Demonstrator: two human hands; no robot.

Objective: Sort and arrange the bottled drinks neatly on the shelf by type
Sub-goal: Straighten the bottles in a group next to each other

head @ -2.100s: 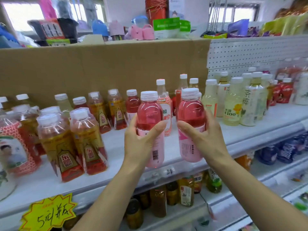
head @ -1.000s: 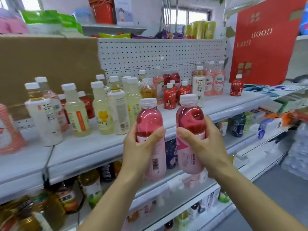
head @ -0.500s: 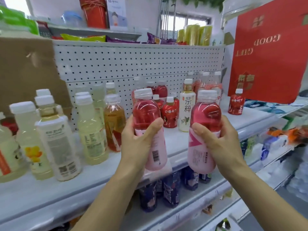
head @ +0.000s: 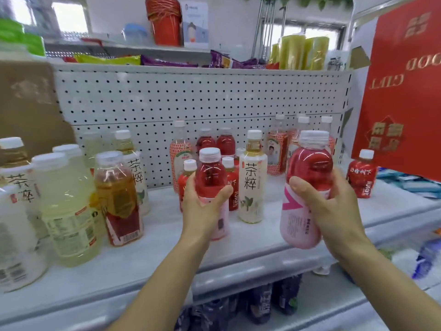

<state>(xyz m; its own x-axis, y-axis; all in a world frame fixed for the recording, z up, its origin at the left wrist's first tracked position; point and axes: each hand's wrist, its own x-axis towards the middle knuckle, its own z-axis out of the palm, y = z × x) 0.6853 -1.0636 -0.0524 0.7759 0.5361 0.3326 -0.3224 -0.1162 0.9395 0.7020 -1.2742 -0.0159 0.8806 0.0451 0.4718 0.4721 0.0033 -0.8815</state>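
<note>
From the head camera, our left hand (head: 202, 209) and right hand (head: 331, 209) each wrap a pink-labelled red drink, left bottle (head: 212, 185) and right bottle (head: 307, 187), above the shelf (head: 262, 237). Setting them down, we could topple the white tea bottle (head: 252, 177) between them.
</note>
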